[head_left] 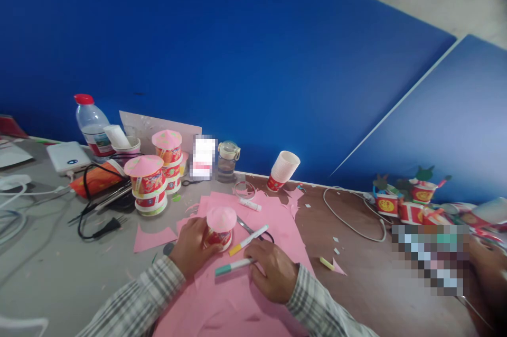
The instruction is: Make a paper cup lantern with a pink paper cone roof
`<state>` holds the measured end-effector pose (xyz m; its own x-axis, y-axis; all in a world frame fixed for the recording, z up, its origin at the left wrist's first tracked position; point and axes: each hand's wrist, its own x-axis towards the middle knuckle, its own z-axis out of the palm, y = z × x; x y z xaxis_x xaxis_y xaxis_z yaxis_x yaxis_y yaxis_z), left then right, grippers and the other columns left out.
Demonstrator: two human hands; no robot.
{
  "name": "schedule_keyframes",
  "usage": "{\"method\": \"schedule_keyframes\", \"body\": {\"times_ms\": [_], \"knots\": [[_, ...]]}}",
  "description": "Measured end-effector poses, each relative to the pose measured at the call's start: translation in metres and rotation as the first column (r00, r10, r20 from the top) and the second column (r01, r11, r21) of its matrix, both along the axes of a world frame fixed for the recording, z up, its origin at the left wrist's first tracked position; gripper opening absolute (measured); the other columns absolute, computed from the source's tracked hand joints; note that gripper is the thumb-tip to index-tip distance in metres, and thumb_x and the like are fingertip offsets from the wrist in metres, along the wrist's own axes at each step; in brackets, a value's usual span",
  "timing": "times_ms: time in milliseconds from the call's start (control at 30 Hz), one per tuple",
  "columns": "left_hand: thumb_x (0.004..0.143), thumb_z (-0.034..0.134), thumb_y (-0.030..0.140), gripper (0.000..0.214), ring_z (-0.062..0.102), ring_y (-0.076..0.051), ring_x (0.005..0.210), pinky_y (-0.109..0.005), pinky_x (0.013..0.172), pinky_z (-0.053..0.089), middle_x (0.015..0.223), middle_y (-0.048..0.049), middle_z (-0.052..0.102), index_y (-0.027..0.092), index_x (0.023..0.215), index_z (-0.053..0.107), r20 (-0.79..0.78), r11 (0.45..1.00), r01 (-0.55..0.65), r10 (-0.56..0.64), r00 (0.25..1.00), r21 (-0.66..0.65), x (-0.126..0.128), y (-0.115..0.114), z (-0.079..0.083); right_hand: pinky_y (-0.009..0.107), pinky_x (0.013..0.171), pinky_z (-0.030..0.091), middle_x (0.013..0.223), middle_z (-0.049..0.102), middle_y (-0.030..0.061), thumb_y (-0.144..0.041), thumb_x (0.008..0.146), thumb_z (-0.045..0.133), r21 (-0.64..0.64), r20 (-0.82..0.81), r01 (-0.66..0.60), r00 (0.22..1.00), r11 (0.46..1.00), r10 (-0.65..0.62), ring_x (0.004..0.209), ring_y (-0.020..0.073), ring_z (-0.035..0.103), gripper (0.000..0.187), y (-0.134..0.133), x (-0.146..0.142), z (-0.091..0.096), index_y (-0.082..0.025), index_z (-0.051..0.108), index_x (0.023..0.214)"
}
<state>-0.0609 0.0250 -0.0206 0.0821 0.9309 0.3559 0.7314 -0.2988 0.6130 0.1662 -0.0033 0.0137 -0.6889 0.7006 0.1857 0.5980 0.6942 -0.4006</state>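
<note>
My left hand [193, 246] is wrapped around a small red paper cup with a pink paper cone lid [220, 226], standing on pink paper [222, 295]. My right hand [271, 269] rests on the pink paper, fingers curled over a green-capped marker [234, 267]. A yellow-capped marker [248, 240] and scissors [250, 230] lie just beyond the right hand. Both sleeves are plaid.
Stacks of finished pink-lidded cups [149, 184] stand at the left, with a water bottle [92, 127], power bank [68, 157] and black cables [95, 221]. A stack of white cups [283, 170] lies tilted by the blue wall. More red cups [400, 205] and another person's hand [489, 268] are at the right.
</note>
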Motion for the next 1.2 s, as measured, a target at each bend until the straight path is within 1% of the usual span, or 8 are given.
{"method": "schedule_keyframes", "body": {"times_ms": [200, 333, 567, 700, 800, 1000, 1100, 1200], "knots": [[0.042, 0.068, 0.044, 0.038, 0.054, -0.025, 0.071, -0.037, 0.062, 0.044, 0.068, 0.0005, 0.061, 0.026, 0.072, 0.055, -0.006, 1.0, 0.019, -0.019, 1.0, 0.016, 0.001, 0.0, -0.001, 0.031, 0.064, 0.043, 0.075, 0.062, 0.0024, -0.015, 0.077, 0.05, 0.037, -0.003, -0.078, 0.997, 0.996, 0.078, 0.069, 0.0219, 0.057, 0.02, -0.005, -0.006, 0.009, -0.025, 0.059, 0.092], [0.043, 0.068, 0.047, 0.038, 0.055, -0.026, 0.069, -0.039, 0.061, 0.044, 0.065, 0.0001, 0.06, 0.025, 0.071, 0.055, -0.006, 1.0, 0.012, -0.012, 1.0, 0.02, 0.002, -0.001, -0.001, 0.031, 0.065, 0.042, 0.073, 0.061, 0.0021, -0.021, 0.08, 0.05, 0.013, 0.035, -0.057, 0.998, 0.998, 0.057, 0.069, 0.0221, 0.057, 0.011, -0.005, -0.01, 0.01, -0.026, 0.06, 0.085], [0.046, 0.064, 0.052, 0.037, 0.055, -0.025, 0.066, -0.038, 0.059, 0.044, 0.063, -0.0003, 0.059, 0.025, 0.07, 0.056, 0.001, 1.0, 0.005, -0.005, 1.0, 0.021, 0.005, -0.003, 0.008, 0.031, 0.065, 0.04, 0.073, 0.059, 0.0015, -0.026, 0.08, 0.053, 0.063, 0.104, -0.035, 0.994, 0.997, 0.029, 0.07, 0.0214, 0.054, 0.008, -0.004, -0.013, 0.002, -0.023, 0.06, 0.077], [0.045, 0.063, 0.055, 0.039, 0.054, -0.024, 0.063, -0.037, 0.056, 0.044, 0.06, 0.0011, 0.058, 0.025, 0.069, 0.056, 0.004, 1.0, 0.006, -0.006, 1.0, 0.018, 0.006, -0.004, 0.013, 0.034, 0.07, 0.039, 0.079, 0.06, 0.0026, -0.025, 0.079, 0.056, 0.078, 0.156, -0.023, 0.988, 0.997, 0.011, 0.076, 0.0228, 0.053, 0.007, -0.003, -0.012, -0.003, -0.022, 0.061, 0.082], [0.046, 0.063, 0.054, 0.037, 0.054, -0.024, 0.062, -0.036, 0.056, 0.044, 0.059, 0.0014, 0.058, 0.026, 0.069, 0.056, 0.014, 1.0, -0.008, 0.007, 1.0, 0.02, 0.008, -0.006, 0.016, 0.035, 0.074, 0.039, 0.084, 0.061, 0.0023, -0.027, 0.077, 0.059, 0.071, 0.137, -0.001, 0.991, 0.997, -0.008, 0.081, 0.0232, 0.053, 0.009, -0.001, -0.008, -0.007, -0.023, 0.061, 0.085], [0.05, 0.062, 0.049, 0.029, 0.054, -0.025, 0.063, -0.038, 0.057, 0.043, 0.059, 0.0007, 0.058, 0.026, 0.064, 0.054, 0.008, 0.998, -0.031, 0.03, 1.0, 0.053, 0.011, -0.009, 0.019, 0.034, 0.074, 0.039, 0.087, 0.062, 0.0035, -0.025, 0.085, 0.051, 0.072, 0.086, 0.155, 0.983, 0.985, -0.161, 0.082, 0.0221, 0.054, 0.012, 0.016, 0.0, -0.013, -0.023, 0.061, 0.091], [0.049, 0.063, 0.049, 0.031, 0.055, -0.024, 0.062, -0.038, 0.057, 0.043, 0.06, 0.0006, 0.058, 0.026, 0.068, 0.054, 0.009, 0.999, -0.014, 0.013, 1.0, 0.049, 0.01, -0.009, 0.019, 0.035, 0.076, 0.038, 0.094, 0.061, 0.0046, -0.023, 0.079, 0.058, 0.058, 0.126, 0.159, 0.978, 0.986, -0.165, 0.089, 0.0238, 0.052, 0.017, 0.028, -0.002, -0.018, -0.023, 0.062, 0.095], [0.048, 0.062, 0.049, 0.032, 0.054, -0.024, 0.061, -0.037, 0.056, 0.043, 0.059, 0.0008, 0.058, 0.026, 0.069, 0.055, 0.002, 0.999, 0.004, -0.004, 1.0, 0.042, 0.01, -0.008, 0.019, 0.036, 0.077, 0.036, 0.096, 0.061, 0.0041, -0.023, 0.076, 0.06, 0.031, 0.189, 0.132, 0.973, 0.991, -0.136, 0.092, 0.0247, 0.051, 0.018, 0.038, -0.007, -0.022, -0.024, 0.065, 0.092]]}}
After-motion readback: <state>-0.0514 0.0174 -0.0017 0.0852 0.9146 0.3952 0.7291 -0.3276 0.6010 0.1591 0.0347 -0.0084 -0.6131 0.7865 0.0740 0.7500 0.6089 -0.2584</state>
